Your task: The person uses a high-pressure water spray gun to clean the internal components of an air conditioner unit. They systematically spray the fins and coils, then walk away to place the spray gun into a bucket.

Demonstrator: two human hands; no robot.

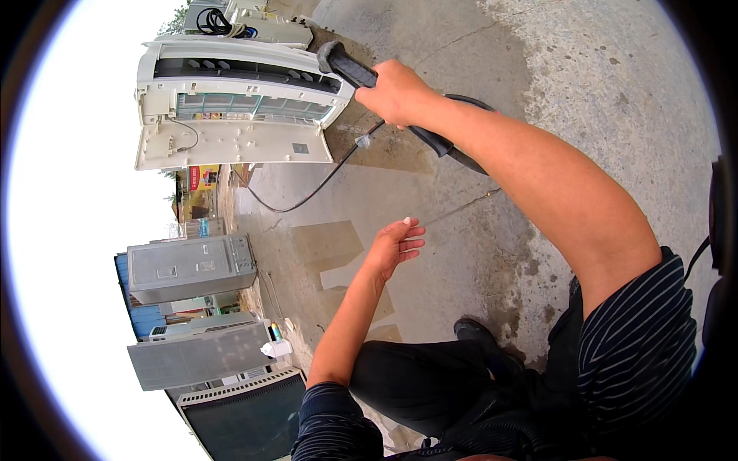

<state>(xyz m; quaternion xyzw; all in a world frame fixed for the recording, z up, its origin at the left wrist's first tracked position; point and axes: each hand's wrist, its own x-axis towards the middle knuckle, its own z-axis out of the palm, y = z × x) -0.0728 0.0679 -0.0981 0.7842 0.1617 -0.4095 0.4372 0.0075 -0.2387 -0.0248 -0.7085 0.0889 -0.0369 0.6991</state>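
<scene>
My right hand (393, 94) is closed round what looks like a black spray gun (350, 67). The gun has a flared end beyond my fist and a thick part below it; whether a finger lies on a trigger is hidden. A black hose (469, 160) runs on from it behind my forearm. The flared end sits close to the right end of a white wall-type air conditioner indoor unit (246, 96). Its front panel (231, 144) hangs open, with bluish filters showing. My left hand (400, 244) is held over the wet concrete, holding nothing, fingers apart.
A thin dark cable or hose (307, 201) loops over the concrete floor (461, 253). Further left stand a grey fridge-like cabinet (188, 269), a grey panel (204, 357) and a dark-screened box (246, 415). A white bottle (275, 349) stands near them. My shoe (477, 334) is below.
</scene>
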